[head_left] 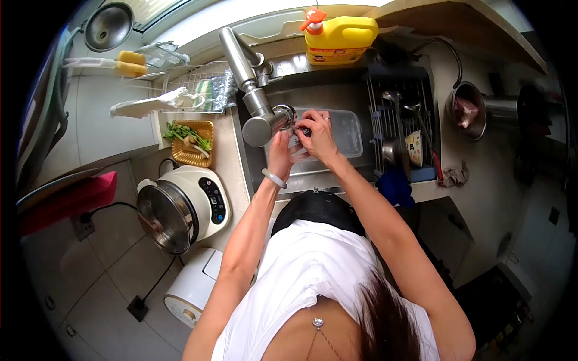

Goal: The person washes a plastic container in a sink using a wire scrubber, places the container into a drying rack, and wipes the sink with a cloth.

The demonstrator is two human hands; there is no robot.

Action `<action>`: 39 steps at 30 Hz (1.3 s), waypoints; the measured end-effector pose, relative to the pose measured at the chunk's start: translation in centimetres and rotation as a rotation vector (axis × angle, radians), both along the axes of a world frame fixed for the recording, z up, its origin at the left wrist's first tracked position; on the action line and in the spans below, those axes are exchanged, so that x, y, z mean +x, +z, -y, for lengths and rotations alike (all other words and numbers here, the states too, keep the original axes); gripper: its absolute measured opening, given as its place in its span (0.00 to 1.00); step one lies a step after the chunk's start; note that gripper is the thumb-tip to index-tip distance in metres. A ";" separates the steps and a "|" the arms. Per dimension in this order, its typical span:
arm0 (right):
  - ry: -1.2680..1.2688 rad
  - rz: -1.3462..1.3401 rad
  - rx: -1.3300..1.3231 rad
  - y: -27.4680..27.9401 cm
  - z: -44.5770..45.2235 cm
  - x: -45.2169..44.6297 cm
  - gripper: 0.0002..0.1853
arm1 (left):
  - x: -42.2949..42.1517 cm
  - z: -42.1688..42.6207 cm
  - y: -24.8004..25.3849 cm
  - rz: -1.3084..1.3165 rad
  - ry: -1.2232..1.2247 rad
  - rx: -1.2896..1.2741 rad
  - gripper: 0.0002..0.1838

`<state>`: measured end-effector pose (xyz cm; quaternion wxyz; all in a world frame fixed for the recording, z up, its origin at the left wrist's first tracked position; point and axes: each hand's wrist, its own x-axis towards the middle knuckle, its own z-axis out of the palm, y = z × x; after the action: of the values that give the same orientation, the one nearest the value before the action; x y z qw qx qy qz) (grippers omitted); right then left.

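Head view: small dark item at the right hand's fingertips, beside the faucet head, above the sink. Too small to identify. Right hand pinching it, fingers bent; left hand raised close by, fingers partly hidden, can't tell if it grips too. Handling, judged: light, likely slippery if wet; stiffness and fragility unclear. Best hold: fingertip pinch on opposite sides, light pressure. Around it: metal faucet just left, translucent container below in the sink, wire rack to the right, yellow jug behind, golden tray with greens on the left counter.
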<state>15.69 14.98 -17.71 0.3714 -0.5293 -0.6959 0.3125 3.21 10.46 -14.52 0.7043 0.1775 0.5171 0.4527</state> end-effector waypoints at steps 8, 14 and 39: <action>0.147 -0.053 0.013 0.5 1.3 -0.1 0.08 | -0.7 0.0 -1.0 -0.035 -0.010 0.074 0.21; 0.322 -0.027 0.026 0.8 1.9 -0.4 0.07 | -2.2 0.0 -4.4 -0.062 -0.058 0.210 0.23; -0.371 -0.162 -0.135 -0.3 0.6 -3.7 0.08 | 0.0 1.4 -1.0 -0.375 -0.031 0.112 0.22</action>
<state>12.02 14.42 -18.01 0.4412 -0.6450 -0.5318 0.3263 3.21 9.11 -15.52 0.5916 0.3057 0.6105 0.4288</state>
